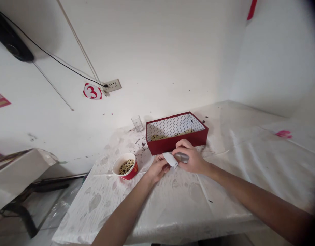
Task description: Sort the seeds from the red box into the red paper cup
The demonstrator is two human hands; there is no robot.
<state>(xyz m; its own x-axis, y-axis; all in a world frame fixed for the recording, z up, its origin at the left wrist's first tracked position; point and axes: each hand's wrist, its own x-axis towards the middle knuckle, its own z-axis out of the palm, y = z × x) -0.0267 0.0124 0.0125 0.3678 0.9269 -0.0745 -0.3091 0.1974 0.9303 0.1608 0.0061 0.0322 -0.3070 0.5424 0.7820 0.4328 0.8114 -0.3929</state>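
Observation:
A curled white piece, like paper or a label [170, 160], is between my two hands in front of the red box [177, 140]. My left hand [158, 168] is closed on its left side, the fingertips partly hidden beneath it. My right hand [191, 159] has curled fingers pinching at the right side, where a clear, shiny bit [182, 157] shows; its exact kind I cannot make out. The open box has a patterned white lining and black and pale grains on its bottom. To the left stands a red and white paper tub [129, 175] holding similar grains.
A clear glass [137, 123] stands by the wall behind the tub. Dark crumbs [142, 145] lie scattered beside the box. A patterned white cloth [172, 212] covers the table. A power outlet [112, 85] with a plugged cord is on the wall.

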